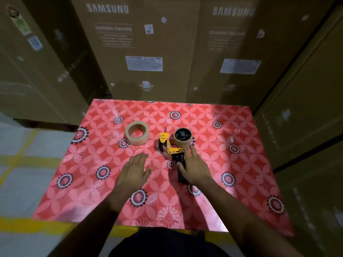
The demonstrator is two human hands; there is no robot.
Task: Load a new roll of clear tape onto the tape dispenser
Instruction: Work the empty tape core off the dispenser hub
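Right hand [194,169] rests on the dispenser [173,149] handle, forefinger extended, grip unclear; left hand [134,169] hovers flat, fingers spread. New tape roll [137,133] lies beyond; an old core apparently occupies the spindle, so removal probably comes next

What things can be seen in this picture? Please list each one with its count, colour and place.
tape roll: 1, clear-beige, lying flat on the table, left of the dispenser
tape dispenser: 1, yellow and black, table centre, a brown core on its spool
table: 1, red floral cover
cardboard boxes: several, brown, behind and beside the table
floor: grey, yellow lines, left
left hand: 1, fingers straight, over the table, holding nothing
right hand: 1, on the dispenser handle
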